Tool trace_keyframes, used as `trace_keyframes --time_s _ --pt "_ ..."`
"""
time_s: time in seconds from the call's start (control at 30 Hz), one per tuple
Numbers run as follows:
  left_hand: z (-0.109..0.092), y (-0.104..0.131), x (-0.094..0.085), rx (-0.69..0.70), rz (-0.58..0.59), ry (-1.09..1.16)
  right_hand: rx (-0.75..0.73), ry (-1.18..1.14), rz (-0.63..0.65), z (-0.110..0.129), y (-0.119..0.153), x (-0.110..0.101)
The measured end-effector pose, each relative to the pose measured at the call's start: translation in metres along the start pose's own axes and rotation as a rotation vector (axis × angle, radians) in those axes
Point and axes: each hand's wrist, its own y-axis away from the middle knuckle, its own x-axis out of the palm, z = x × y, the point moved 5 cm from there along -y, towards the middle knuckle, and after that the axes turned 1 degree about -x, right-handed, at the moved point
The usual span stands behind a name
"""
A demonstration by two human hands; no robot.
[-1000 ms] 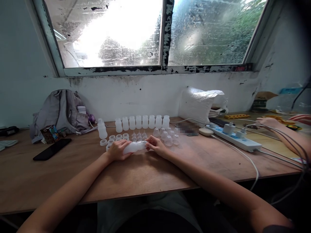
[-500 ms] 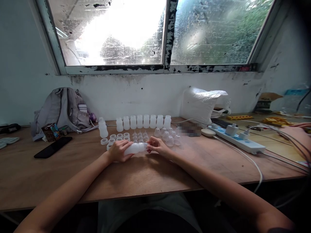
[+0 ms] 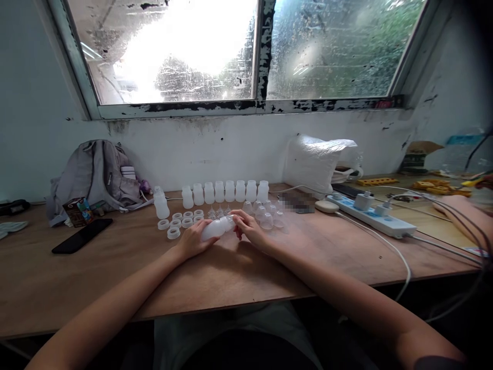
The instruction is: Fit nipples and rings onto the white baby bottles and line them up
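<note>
A frosted baby bottle (image 3: 212, 230) lies tilted on its side just above the table, its top end raised to the right. My left hand (image 3: 192, 239) is wrapped round the bottle's body. At the top end, the fingers of my right hand (image 3: 249, 229) are closed on the bottle's clear top part, which they partly cover. Close behind my hands are white collar rings (image 3: 173, 233), clear teats (image 3: 219, 211) and clear dome caps (image 3: 266, 221), several of each. A row of open frosted bottles (image 3: 230, 191) stands behind them. One fitted bottle (image 3: 160, 205) stands upright at the left.
On the left lie a black phone (image 3: 82, 236), a small carton (image 3: 78, 212) and a grey backpack (image 3: 98, 174). To the right are a white power strip (image 3: 373, 218) with cables, a round white device (image 3: 327, 207) and a white bag (image 3: 310, 167). Another person's arm (image 3: 458, 218) is at far right.
The bottle's top end has tipped up, and my right hand has risen slightly with it. My view has shifted a little. The other person's hand at far right has moved and a yellow item shows there.
</note>
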Motion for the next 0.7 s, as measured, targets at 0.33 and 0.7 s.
trace_keyframes --time_s 0.33,0.7 --pt "0.003 -0.003 0.002 -0.077 0.263 0.418 0.047 -0.136 -0.009 -0.009 -0.003 0.000" --pt "0.009 -0.008 0.010 -0.161 0.332 0.720 0.011 -0.151 0.051 -0.008 -0.002 0.004"
